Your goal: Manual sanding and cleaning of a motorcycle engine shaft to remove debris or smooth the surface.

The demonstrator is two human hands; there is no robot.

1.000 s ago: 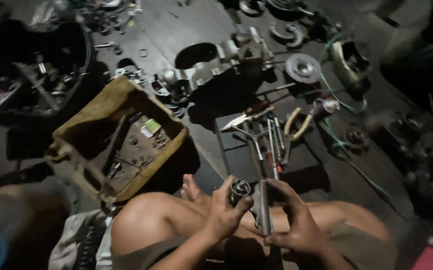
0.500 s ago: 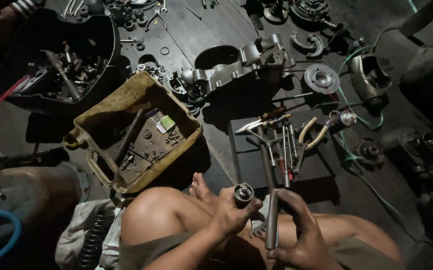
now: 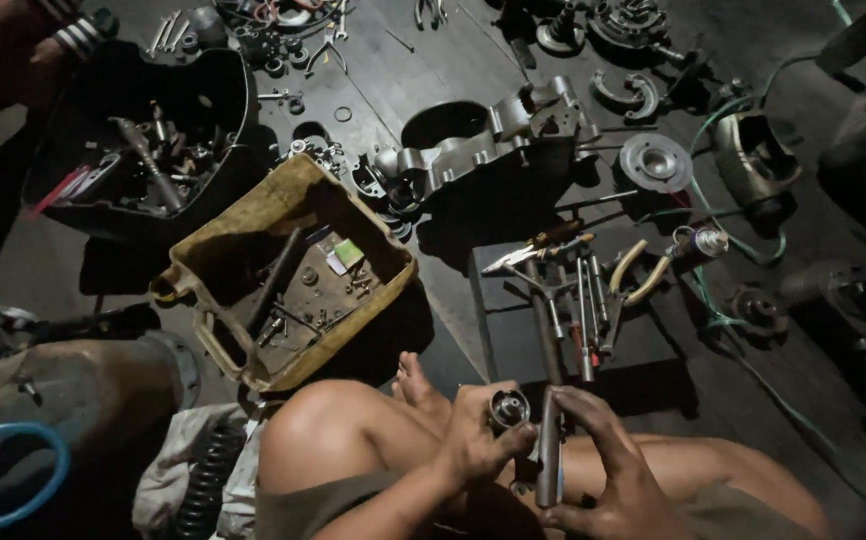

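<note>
Far left: black tub (image 3: 143, 150) full of metal parts. Beside it, yellow tray (image 3: 283, 275) with loose screws and bits. Bottom centre, over the bare knees: left hand (image 3: 478, 440) closed around a small cylindrical metal part (image 3: 509, 408), open end up. Right hand (image 3: 608, 480) gripping a long metal tool (image 3: 550, 440), shaft upright. Behind them, hand tools on a dark mat (image 3: 513, 330); pliers (image 3: 638, 275) at its right edge.

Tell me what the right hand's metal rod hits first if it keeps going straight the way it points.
Likely the tools on the dark mat. The right hand holds the rod pointing away from the body, toward the wrench lying just ahead. Depth is unclear; the rod may pass above it.
</note>
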